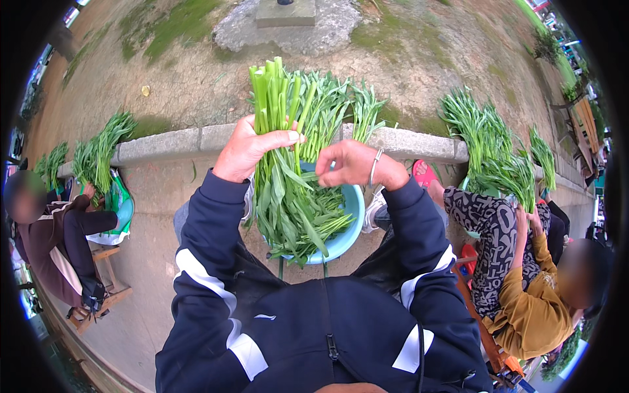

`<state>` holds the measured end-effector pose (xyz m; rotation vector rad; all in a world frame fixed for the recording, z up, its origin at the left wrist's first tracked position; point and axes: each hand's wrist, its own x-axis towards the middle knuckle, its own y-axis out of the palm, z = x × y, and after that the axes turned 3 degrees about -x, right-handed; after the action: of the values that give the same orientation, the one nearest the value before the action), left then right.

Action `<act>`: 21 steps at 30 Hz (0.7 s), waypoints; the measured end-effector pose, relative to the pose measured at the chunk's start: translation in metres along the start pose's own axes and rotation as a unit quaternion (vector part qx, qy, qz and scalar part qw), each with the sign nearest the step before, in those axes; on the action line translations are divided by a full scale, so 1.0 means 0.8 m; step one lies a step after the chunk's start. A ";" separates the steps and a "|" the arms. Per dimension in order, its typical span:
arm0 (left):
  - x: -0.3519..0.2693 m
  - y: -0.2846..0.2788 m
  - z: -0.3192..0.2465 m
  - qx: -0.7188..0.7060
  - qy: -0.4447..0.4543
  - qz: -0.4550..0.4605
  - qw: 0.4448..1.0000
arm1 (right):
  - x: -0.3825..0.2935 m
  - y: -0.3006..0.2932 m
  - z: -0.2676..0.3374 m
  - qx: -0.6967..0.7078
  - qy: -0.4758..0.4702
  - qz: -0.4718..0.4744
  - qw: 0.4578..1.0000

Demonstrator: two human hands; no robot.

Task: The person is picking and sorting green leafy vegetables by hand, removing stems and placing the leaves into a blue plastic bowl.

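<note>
My left hand (255, 146) grips a thick bunch of leafy green stalks (282, 191), cut stem ends up and long narrow leaves hanging down. My right hand (341, 164), with a metal bangle at the wrist, is just right of the bunch; its fingers are curled and partly hidden, and whether they hold anything is unclear. Beneath both hands stands a light blue plastic basin (357, 216) between my legs, with cut greens (334, 223) inside. Behind the basin, more bundled greens (324, 105) lean over the stone curb.
A stone curb (167, 147) crosses in front, with bare, mossy ground beyond. One person (54, 245) sits on a wooden stool at the left near greens and a green-white bag (118, 211). Another person (530, 294) at the right holds greens (516, 182). A smaller bundle (364, 115) rests on the curb.
</note>
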<state>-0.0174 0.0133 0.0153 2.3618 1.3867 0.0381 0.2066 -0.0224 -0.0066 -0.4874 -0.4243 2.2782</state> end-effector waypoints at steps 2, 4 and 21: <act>-0.002 0.000 -0.001 0.002 -0.007 0.011 1.000 | 0.000 0.005 -0.011 -0.060 -0.019 0.012 0.998; -0.002 0.001 0.002 0.009 -0.015 0.010 1.000 | 0.006 0.004 -0.006 0.099 0.028 -0.104 0.989; 0.004 -0.025 -0.002 -0.005 0.021 -0.069 0.997 | 0.001 -0.038 0.005 0.364 -0.042 -0.439 0.821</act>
<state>-0.0328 0.0250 0.0092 2.2629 1.5640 0.0565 0.2228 -0.0022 0.0105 0.1983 0.1930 1.3790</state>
